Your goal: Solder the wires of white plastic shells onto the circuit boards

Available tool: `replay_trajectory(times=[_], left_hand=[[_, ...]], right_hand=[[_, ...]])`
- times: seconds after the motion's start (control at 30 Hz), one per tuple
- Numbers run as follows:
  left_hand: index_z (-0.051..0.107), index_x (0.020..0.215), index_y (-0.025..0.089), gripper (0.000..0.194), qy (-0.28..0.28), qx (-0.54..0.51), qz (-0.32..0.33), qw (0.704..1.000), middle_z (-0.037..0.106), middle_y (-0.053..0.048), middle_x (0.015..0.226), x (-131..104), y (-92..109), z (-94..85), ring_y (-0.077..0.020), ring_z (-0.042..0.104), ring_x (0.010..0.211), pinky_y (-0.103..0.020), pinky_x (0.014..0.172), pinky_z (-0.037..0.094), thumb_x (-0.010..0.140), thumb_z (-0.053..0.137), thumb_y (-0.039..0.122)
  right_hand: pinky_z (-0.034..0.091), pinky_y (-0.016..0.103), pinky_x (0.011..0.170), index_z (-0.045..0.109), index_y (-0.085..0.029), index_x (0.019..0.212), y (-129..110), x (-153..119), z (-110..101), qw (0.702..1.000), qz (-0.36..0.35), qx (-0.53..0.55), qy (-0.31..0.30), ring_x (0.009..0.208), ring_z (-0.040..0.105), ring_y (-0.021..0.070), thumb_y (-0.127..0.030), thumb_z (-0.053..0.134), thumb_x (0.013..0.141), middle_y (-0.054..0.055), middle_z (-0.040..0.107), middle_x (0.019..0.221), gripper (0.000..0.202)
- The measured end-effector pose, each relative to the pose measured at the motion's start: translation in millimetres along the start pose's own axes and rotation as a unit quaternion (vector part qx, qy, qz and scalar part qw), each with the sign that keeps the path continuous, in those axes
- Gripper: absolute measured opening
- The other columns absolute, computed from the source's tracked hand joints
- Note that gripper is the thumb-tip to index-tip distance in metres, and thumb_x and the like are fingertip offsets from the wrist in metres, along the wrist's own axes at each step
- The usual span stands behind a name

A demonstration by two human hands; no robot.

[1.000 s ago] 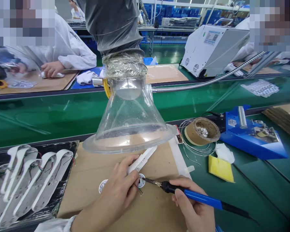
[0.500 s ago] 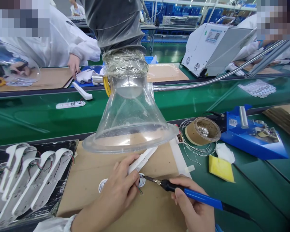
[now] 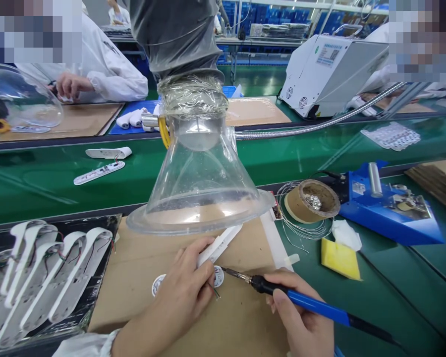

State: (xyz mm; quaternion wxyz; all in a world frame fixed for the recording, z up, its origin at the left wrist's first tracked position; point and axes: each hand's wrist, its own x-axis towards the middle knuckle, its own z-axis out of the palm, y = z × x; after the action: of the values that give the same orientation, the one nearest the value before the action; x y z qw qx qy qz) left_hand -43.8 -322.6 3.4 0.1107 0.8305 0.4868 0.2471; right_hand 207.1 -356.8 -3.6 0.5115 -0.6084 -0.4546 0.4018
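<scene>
My right hand (image 3: 301, 310) is closed around the blue handle of a soldering iron (image 3: 315, 305), its tip at the right edge of a small white circuit board (image 3: 219, 276). Whether the tip touches the board I cannot tell. My left hand (image 3: 182, 282) is closed over the lower end of a white plastic housing (image 3: 221, 243), with the thumb pressed down by the board. Thin coloured wires (image 3: 216, 291) stick out below that thumb. Another rounded white board end (image 3: 158, 285) shows left of the hand; the part between is hidden.
Over the cardboard mat (image 3: 245, 312) hangs a clear fume hood (image 3: 204, 183). Several white housings (image 3: 70, 277) lie in a black tray at left. To the right are a solder roll (image 3: 310, 203), yellow sponge (image 3: 341, 259) and blue soldering stand (image 3: 390, 203). A green conveyor (image 3: 193, 163) runs behind.
The iron has drawn back slightly to the right, its tip now at the board's edge. On the conveyor, a housing and board have shifted left. A co-worker's hand has left the white parts.
</scene>
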Motion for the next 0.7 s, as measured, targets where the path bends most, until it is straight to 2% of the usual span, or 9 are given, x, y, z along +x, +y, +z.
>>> replay_trajectory(times=[0.13, 0.23, 0.33, 0.43, 0.57, 0.7], left_hand=[[0.057, 0.091, 0.023, 0.021, -0.021, -0.004, -0.011, 1.000, 0.059, -0.013, 0.151, 1, 0, -4.2, -0.0291, 0.068, 0.122, -0.041, 0.091, 0.064, 0.093, 0.050, 0.003], [0.064, 0.102, 0.025, 0.021, -0.048, -0.013, -0.025, 0.998, 0.059, -0.013, 0.153, 0, 1, -12.3, -0.0312, 0.069, 0.125, -0.044, 0.093, 0.066, 0.099, 0.051, 0.009], [0.069, 0.121, 0.029, 0.032, -0.075, -0.032, -0.031, 0.996, 0.058, -0.011, 0.158, 0, 2, -26.1, -0.0320, 0.066, 0.134, -0.047, 0.102, 0.066, 0.100, 0.053, 0.012], [0.070, 0.129, 0.032, 0.036, -0.117, -0.070, -0.020, 0.990, 0.054, -0.009, 0.166, 4, 3, -43.7, -0.0306, 0.062, 0.146, -0.047, 0.112, 0.063, 0.102, 0.054, 0.013], [0.072, 0.127, 0.034, 0.031, -0.154, -0.105, -0.010, 0.982, 0.052, -0.007, 0.170, 15, 2, -61.4, -0.0288, 0.058, 0.153, -0.047, 0.114, 0.063, 0.109, 0.052, 0.019], [0.074, 0.112, 0.032, 0.026, -0.174, -0.103, 0.021, 0.979, 0.050, -0.004, 0.173, 26, -1, -66.9, -0.0289, 0.055, 0.157, -0.048, 0.114, 0.063, 0.109, 0.053, 0.018]], right_hand=[[0.061, 0.028, 0.057, 0.088, -0.024, 0.093, 0, 0, 0, 1.000, 0.012, 0.020, 0.006, 0.062, 0.068, 0.0188, -0.055, 0.082, 0.095, 0.009, 0.079, 0.089, 0.032], [0.059, 0.026, 0.054, 0.088, -0.024, 0.095, 0, -1, 0, 0.999, 0.027, 0.038, 0.007, 0.062, 0.068, 0.0182, -0.056, 0.083, 0.094, 0.009, 0.079, 0.090, 0.032], [0.058, 0.027, 0.052, 0.088, -0.024, 0.097, -1, -2, -1, 0.999, 0.039, 0.037, 0.007, 0.063, 0.068, 0.0194, -0.058, 0.082, 0.094, 0.010, 0.079, 0.091, 0.035], [0.056, 0.026, 0.051, 0.088, -0.024, 0.097, -2, -2, -1, 0.997, 0.052, 0.054, 0.011, 0.062, 0.066, 0.0184, -0.060, 0.083, 0.093, 0.009, 0.078, 0.091, 0.036], [0.056, 0.027, 0.052, 0.088, -0.024, 0.096, -4, -3, -1, 0.996, 0.060, 0.069, 0.019, 0.062, 0.066, 0.0182, -0.061, 0.085, 0.091, 0.009, 0.077, 0.089, 0.037], [0.055, 0.026, 0.052, 0.088, -0.025, 0.097, -2, -3, -3, 0.995, 0.072, 0.067, 0.016, 0.063, 0.067, 0.0182, -0.060, 0.085, 0.092, 0.007, 0.077, 0.087, 0.035]])
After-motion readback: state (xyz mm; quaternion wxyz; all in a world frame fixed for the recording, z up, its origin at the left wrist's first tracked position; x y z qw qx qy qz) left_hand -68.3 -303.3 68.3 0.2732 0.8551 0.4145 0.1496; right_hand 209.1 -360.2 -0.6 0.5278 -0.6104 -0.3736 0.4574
